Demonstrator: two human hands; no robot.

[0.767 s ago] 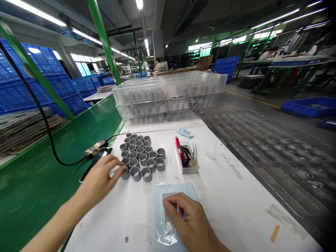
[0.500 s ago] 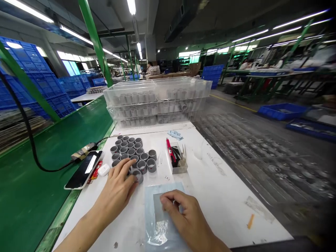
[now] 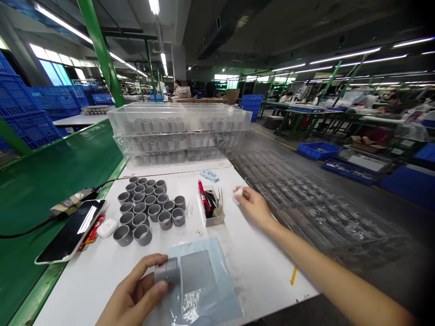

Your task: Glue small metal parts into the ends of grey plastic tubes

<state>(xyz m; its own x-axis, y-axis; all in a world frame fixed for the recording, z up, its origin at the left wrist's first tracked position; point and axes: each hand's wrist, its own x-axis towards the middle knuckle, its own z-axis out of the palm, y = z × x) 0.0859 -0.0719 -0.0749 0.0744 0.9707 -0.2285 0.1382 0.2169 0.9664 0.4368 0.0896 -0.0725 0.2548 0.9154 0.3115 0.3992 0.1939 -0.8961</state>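
My left hand [image 3: 136,290] is shut on a short grey plastic tube [image 3: 167,270] with a red mark, just left of a bluish plastic film [image 3: 217,290]. A grey rectangular sheet [image 3: 197,271] lies on that film. My right hand [image 3: 253,204] is at the far side of the white table [image 3: 258,267], pinching a small white wad [image 3: 238,192]. Several matching grey tubes [image 3: 146,203] stand upright in a tight group left of centre, beyond my left hand. A small clear box [image 3: 213,217] holds a red pen and tweezers.
Stacked transparent trays of grey tubes [image 3: 180,133] stand at the table's far end. A phone [image 3: 70,231] and white earbud case [image 3: 107,227] lie at the left edge by a green bench [image 3: 57,181]. A large transparent tray [image 3: 322,208] lies right of the table.
My left hand has left the group of tubes and now holds one above the film's left edge. My right hand has moved off the grey sheet to the far right, taking the white wad.
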